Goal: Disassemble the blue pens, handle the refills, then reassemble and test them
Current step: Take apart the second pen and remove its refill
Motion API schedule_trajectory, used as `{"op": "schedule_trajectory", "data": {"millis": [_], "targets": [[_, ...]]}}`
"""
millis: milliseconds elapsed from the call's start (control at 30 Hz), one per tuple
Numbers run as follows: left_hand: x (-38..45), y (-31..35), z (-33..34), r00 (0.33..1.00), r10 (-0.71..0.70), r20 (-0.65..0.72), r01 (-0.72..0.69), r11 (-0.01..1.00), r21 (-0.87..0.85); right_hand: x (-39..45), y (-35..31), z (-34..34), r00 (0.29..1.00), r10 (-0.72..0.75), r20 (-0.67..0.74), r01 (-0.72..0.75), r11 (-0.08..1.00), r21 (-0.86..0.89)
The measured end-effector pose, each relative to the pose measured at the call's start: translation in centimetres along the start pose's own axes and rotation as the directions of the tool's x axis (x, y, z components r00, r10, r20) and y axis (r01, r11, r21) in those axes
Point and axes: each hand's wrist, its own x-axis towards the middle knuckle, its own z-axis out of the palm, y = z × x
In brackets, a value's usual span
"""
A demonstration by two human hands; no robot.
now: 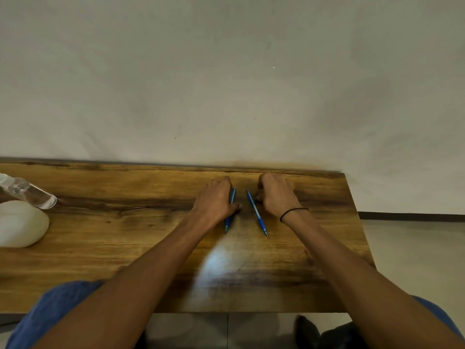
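Note:
Two blue pens lie side by side on the wooden table [125, 222], tips pointing toward me. My left hand [215, 197] covers the upper half of the left blue pen [227, 222]. Its fingers curl over the barrel and the thumb presses the pen from the right. The right blue pen [260, 220] lies slanted just to the left of my right hand [276, 195]. That hand's fingers are curled, and its thumb and fingertips pinch the pen's upper barrel near the clip. A black band circles my right wrist.
At the table's left edge a clear plastic bottle [30, 193] lies beside a white rounded object [20, 224]. A wall runs along the far edge of the table. The table ends just right of my right hand, with floor beyond.

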Motion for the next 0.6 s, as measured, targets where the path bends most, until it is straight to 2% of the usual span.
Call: {"op": "schedule_trajectory", "data": {"millis": [167, 300, 500, 600], "targets": [[0.3, -0.5, -1.0, 1.000, -0.017, 0.013, 0.017, 0.999, -0.045, 1.0, 1.7, -1.9, 0.993, 0.108, -0.056, -0.101, 0.989, 0.108], [0.6, -0.6, -1.4, 0.999, -0.033, 0.001, 0.033, 0.999, -0.029, 0.7, 1.7, -1.1, 0.975, 0.205, -0.083, -0.199, 0.977, 0.078], [0.7, -0.6, -2.3, 0.998, -0.056, -0.020, 0.055, 0.996, -0.067, 0.1, 1.3, -0.2, 0.963, 0.261, -0.066, -0.255, 0.964, 0.078], [0.9, -0.6, -3.3, 0.996, -0.074, -0.051, 0.063, 0.979, -0.195, -0.2, 0.9, -0.7, 0.956, 0.269, -0.114, -0.251, 0.956, 0.152]]}}
